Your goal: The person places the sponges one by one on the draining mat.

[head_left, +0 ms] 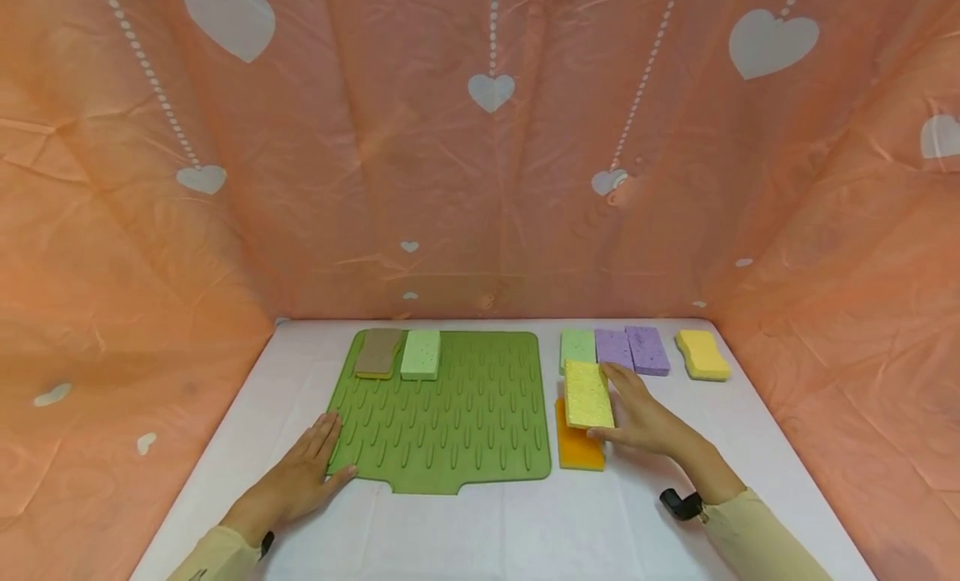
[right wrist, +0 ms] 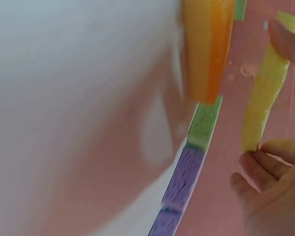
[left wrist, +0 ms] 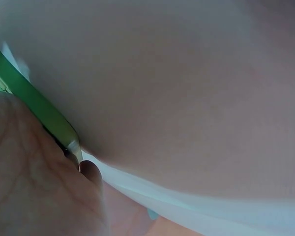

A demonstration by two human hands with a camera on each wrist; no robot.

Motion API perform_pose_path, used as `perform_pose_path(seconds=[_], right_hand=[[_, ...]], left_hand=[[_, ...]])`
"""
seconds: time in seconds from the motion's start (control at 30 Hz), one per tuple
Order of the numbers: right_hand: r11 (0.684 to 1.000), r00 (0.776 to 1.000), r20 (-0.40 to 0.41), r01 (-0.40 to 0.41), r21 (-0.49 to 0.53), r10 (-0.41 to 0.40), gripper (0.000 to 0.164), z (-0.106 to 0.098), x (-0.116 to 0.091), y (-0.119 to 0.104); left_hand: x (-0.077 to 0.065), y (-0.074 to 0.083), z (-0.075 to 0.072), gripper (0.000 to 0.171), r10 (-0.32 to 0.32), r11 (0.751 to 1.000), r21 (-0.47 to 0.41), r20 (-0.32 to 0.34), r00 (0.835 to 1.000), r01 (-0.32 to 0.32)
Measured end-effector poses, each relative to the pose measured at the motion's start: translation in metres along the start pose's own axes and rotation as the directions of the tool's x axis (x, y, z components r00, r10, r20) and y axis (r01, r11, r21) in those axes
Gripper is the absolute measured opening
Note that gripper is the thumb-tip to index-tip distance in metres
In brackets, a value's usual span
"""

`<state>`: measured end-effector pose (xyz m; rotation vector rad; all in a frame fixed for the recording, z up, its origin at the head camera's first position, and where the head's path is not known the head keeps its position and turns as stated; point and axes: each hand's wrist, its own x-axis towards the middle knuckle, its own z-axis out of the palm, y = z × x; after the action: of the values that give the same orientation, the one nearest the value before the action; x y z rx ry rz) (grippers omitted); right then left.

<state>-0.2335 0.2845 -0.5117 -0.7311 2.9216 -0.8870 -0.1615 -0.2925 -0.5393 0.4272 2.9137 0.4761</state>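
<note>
My right hand [head_left: 645, 416] pinches a yellow sponge [head_left: 588, 395] by its two ends, thumb at the near end and fingers at the far end. In the right wrist view the same yellow sponge [right wrist: 269, 88] is edge-on and clear of the table. Below it lies an orange sponge [head_left: 581, 452], partly covered in the head view. My left hand [head_left: 296, 473], fingers straight, rests on the left edge of a green ridged mat [head_left: 480, 414]. On the mat's far left are a brown-topped sponge [head_left: 379, 353] and a pale green sponge [head_left: 422, 354] side by side.
Behind the right hand stand another green sponge [head_left: 577, 346] and two purple sponges [head_left: 613, 348] in a row. Farther right is a yellow wavy-sided sponge [head_left: 702, 354]. An orange curtain [head_left: 487, 189] with white hearts encloses the white table [head_left: 510, 535] at the back and sides.
</note>
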Motion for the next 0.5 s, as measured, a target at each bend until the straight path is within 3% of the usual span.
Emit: perform_pose_path(seconds=[0.27, 0.5], right_hand=[[0.999, 0.999, 0.018, 0.034, 0.015, -0.034, 0.120, 0.014, 0.031, -0.015], [0.998, 0.998, 0.029, 0.062, 0.005, -0.063, 0.117, 0.020, 0.063, -0.034]], left_hand=[[-0.002, 0.004, -0.001, 0.095, -0.005, 1.000, -0.006, 0.024, 1.000, 0.006], [-0.004, 0.007, -0.007, 0.094, 0.007, 1.000, 0.012, -0.002, 1.000, -0.007]])
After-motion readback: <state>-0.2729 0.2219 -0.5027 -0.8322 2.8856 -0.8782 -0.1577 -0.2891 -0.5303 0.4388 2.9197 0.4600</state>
